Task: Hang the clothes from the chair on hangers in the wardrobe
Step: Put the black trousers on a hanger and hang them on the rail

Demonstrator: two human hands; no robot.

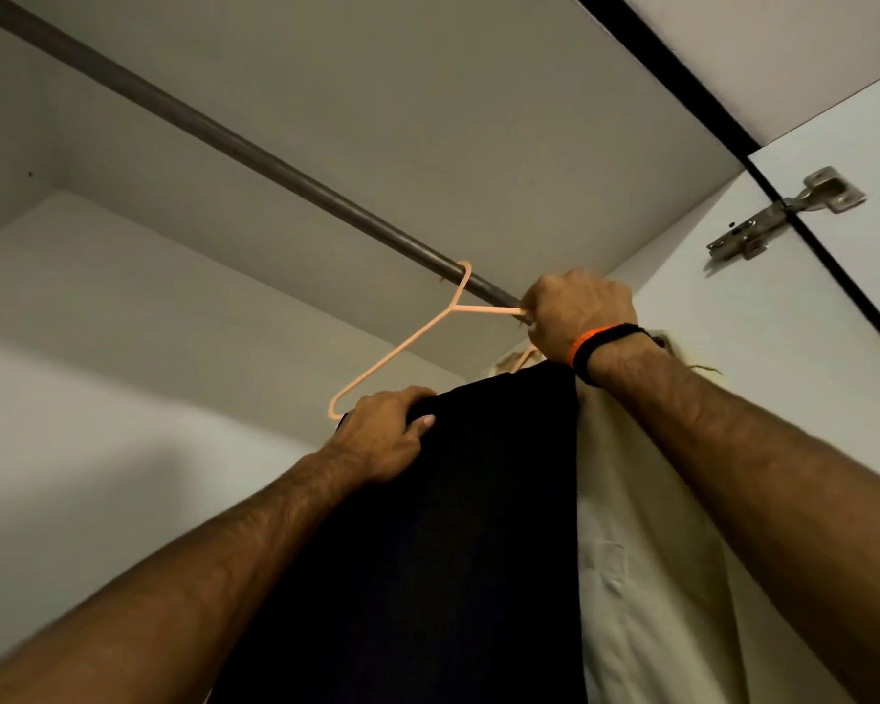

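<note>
A pale orange hanger (402, 345) hooks over the dark wardrobe rod (235, 144), tilted down to the left. A black garment (453, 525) is draped over its lower bar and hangs down. My left hand (384, 434) grips the garment's top edge at the hanger's left end. My right hand (577, 312), with orange and black bands on the wrist, holds the hanger's right arm just under the rod. A cream shirt (646, 551) hangs behind the black garment on the right.
The wardrobe's top panel (428, 94) is close above the rod. The white side wall and the open door with a metal hinge (783, 210) stand at the right. The back wall (123, 348) is at the left.
</note>
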